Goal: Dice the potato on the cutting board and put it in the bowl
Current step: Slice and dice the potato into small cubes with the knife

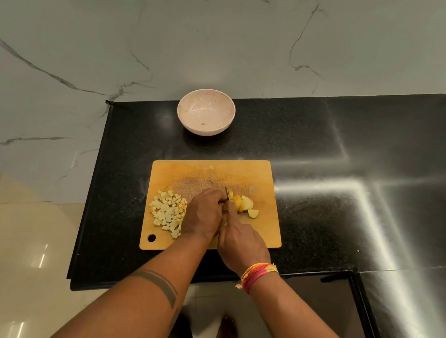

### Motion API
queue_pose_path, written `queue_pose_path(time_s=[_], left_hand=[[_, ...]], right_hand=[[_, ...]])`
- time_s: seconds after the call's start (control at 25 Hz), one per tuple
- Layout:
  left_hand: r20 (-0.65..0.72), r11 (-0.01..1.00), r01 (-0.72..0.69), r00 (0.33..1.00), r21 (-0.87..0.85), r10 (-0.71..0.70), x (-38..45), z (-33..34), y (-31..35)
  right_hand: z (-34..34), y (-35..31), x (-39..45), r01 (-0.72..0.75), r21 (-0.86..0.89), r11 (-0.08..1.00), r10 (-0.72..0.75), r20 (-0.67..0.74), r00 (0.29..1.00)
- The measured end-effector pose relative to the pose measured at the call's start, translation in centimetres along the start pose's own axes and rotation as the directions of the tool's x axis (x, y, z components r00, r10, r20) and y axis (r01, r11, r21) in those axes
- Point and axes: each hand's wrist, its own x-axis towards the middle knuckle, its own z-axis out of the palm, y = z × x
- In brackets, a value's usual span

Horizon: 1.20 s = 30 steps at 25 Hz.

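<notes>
Diced pile sits at the left of the cutting board, loose cubes, some close to the board's left edge. Nothing in the bowl yet; it stands on the counter beyond the board, well apart from the work, so approx half the job looks done.

Left hand lies mid-board w/ fingers curled forward, apparently steadying the uncut potato slices from the left side; exact contact is hidden by the knuckles. Keep those fingertips tucked back behind the knuckles, since the blade runs right alongside them.

Knife shows only as a thin dark sliver btwn the two hands, at the left end of the slices. Right hand is closed round what must be the handle, though the handle itself can't be seen; a coloured thread band is on that wrist.

Step in hand, as I judge it: cutting the stacked slices into sticks, then cubes. To do well:
- cut straight down, even spacing to match cubes already made
- hold the stack tight so the slices don't fan out; one piece already lies loose at the right
- move the steadying hand back after each stroke
- keep new cubes off the pile's edge so none roll onto the counter.
</notes>
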Motion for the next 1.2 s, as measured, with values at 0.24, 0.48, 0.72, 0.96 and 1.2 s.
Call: queue_pose_path(time_s=[0.24,0.48,0.72,0.96,1.2], left_hand=[[0.010,0.998,-0.002,1.000,0.057,0.002,0.5,0.1,0.3],[0.012,0.998,0.018,1.000,0.063,-0.018,0.0,0.1,0.3],[0.042,0.996,-0.023,0.999,0.088,0.019,-0.6,0.4,0.1],[0.065,0.983,-0.096,0.994,0.157,0.086,-0.7,0.8,-0.4],[0.023,0.993,-0.060,0.998,0.098,0.058,-0.7,0.6,-0.3]], right_hand=[[0.3,0.5,-0.7,0.004,-0.025,1.000,-0.003,0.016,1.000],[1.1,2.5,-4.7,-0.046,-0.090,0.995,0.055,0.098,0.994],[1.2,2.9,-5.5,-0.041,-0.122,0.992,0.054,0.108,0.993],[2.4,4.1,-6.1,-0.054,-0.078,0.995,0.063,0.112,0.992],[1.3,3.9,-6.9,-0.046,-0.019,0.999,0.047,0.065,0.997]])
